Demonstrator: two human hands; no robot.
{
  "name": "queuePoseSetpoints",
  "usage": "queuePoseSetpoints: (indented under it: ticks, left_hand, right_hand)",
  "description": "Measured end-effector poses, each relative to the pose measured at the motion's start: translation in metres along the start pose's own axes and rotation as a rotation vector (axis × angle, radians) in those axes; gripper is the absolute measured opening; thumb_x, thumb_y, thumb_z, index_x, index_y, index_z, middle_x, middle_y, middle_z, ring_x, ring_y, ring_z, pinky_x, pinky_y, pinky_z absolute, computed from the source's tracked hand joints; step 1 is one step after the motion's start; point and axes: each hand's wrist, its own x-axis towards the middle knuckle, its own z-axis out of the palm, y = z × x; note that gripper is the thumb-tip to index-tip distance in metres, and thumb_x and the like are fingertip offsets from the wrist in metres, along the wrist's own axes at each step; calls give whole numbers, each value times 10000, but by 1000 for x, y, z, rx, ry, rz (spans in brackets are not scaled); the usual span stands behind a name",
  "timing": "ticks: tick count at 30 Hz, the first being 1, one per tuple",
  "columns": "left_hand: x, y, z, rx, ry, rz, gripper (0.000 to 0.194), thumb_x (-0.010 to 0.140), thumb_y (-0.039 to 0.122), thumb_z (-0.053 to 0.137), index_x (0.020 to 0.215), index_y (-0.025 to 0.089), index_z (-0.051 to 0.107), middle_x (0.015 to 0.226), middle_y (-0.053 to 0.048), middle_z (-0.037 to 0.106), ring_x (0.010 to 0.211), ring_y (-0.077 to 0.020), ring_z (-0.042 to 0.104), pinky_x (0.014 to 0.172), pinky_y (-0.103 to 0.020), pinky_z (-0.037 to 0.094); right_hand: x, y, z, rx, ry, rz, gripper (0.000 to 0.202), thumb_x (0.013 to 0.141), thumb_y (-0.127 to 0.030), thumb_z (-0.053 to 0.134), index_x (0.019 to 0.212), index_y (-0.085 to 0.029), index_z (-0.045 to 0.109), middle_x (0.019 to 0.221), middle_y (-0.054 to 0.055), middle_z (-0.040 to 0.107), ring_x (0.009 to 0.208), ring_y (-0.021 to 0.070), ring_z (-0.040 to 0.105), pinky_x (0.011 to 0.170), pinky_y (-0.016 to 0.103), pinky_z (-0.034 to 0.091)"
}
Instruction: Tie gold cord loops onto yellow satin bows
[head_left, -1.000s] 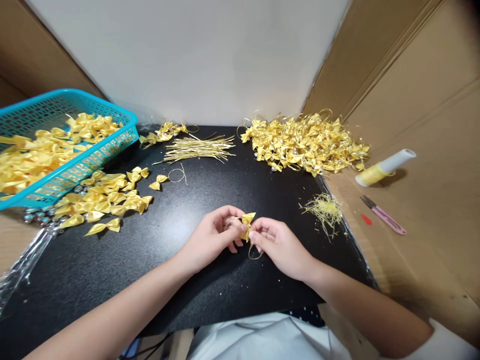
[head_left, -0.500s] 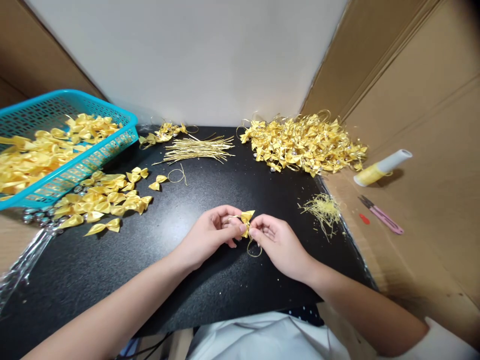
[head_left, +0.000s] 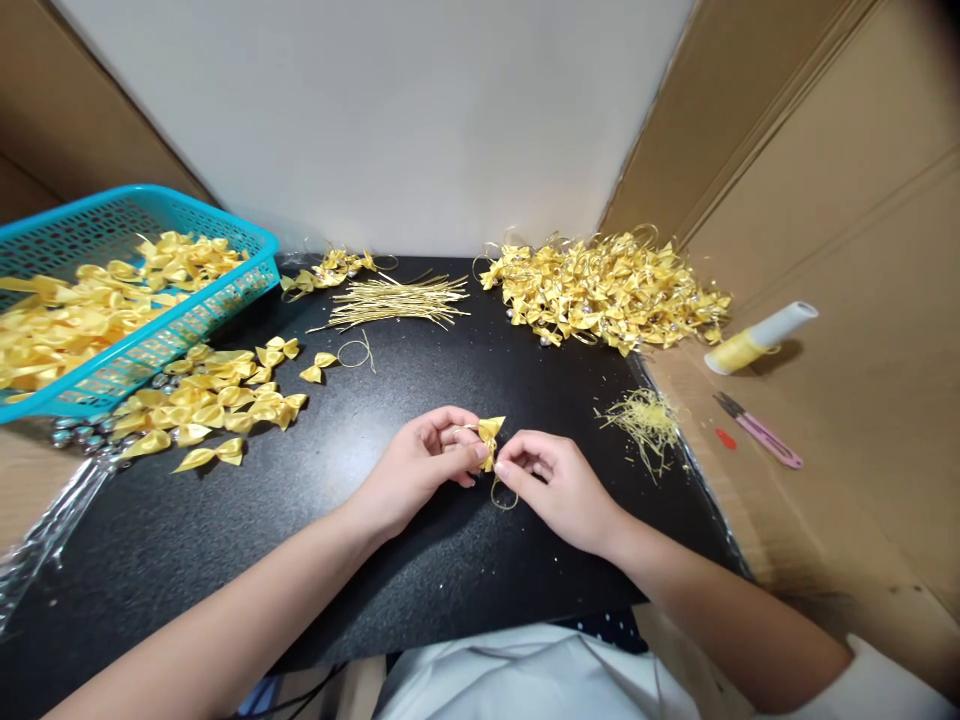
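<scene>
My left hand (head_left: 442, 455) pinches a yellow ribbon bow (head_left: 490, 432) between thumb and fingers, over the middle of the black table. Just right of the bow, my right hand (head_left: 544, 475) is closed in a pinch on a thin gold cord (head_left: 504, 497), whose loop hangs below the fingertips. The cord appears to run to the bow, though the fingers hide where they meet. Beyond my left hand lie a single bow (head_left: 318, 367) and a loose loop of cord (head_left: 355, 352).
A turquoise basket (head_left: 259, 262) of yellow bows stands left, with loose bows (head_left: 217, 400) before it. Gold ties (head_left: 401, 300) lie at the back beside a heap of corded bows (head_left: 607, 290). Yellow scraps (head_left: 643, 425), pink-handled snips (head_left: 761, 432) and a wrapped tube (head_left: 761, 338) are right.
My right hand has drawn slightly away from the bow, opening a small gap. The left hand and the bow have shifted a little left.
</scene>
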Motion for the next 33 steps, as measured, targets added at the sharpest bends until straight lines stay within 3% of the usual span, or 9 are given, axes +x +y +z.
queuePoseSetpoints:
  ticks: [10, 16, 18, 23, 28, 33]
  left_hand:
    - [1, 1, 0, 23, -13, -41, 379, 617, 266, 813, 882, 154, 566, 634, 49, 597, 547, -71, 536, 502, -170, 449]
    - [-1, -1, 4, 73, 50, 88, 338, 647, 273, 787, 865, 155, 556, 628, 47, 584, 564, -84, 543, 530, -190, 459]
    - [-2, -3, 5, 128, 62, 151, 300, 677, 256, 761, 872, 154, 558, 657, 37, 594, 587, -84, 550, 558, -192, 459]
    - [-6, -6, 6, 328, 74, 277, 222, 736, 213, 695, 902, 166, 556, 705, 23, 605, 632, -90, 555, 584, -186, 435]
    - [-7, -6, 6, 413, 95, 313, 205, 754, 219, 667, 909, 179, 539, 731, 13, 621, 654, -109, 574, 597, -201, 451]
    - [-8, -8, 5, 503, 100, 375, 179, 768, 190, 636, 918, 181, 538, 728, 21, 629, 653, -104, 578, 612, -203, 468]
  right_hand:
    - [1, 2, -2, -239, 90, -267, 181, 904, -188, 521, 735, -199, 586, 723, 10, 561, 669, 139, 522, 638, 267, 402]
    - [0, -3, -5, -374, 380, -481, 69, 857, -204, 602, 826, -214, 663, 806, 39, 599, 793, 184, 557, 746, 334, 441]
    - [0, -3, -4, -442, 402, -533, 51, 837, -221, 643, 836, -211, 693, 791, 37, 572, 785, 183, 537, 747, 339, 437]
    - [1, 0, 1, -496, 363, -495, 78, 839, -242, 661, 889, -219, 716, 818, 37, 562, 795, 179, 521, 748, 334, 439]
    - [-1, -3, 1, -515, 450, -534, 33, 800, -233, 694, 792, -204, 679, 787, 34, 550, 787, 184, 525, 741, 342, 428]
    - [0, -1, 4, -527, 417, -497, 38, 809, -239, 696, 791, -205, 703, 771, 27, 555, 771, 178, 520, 736, 350, 419]
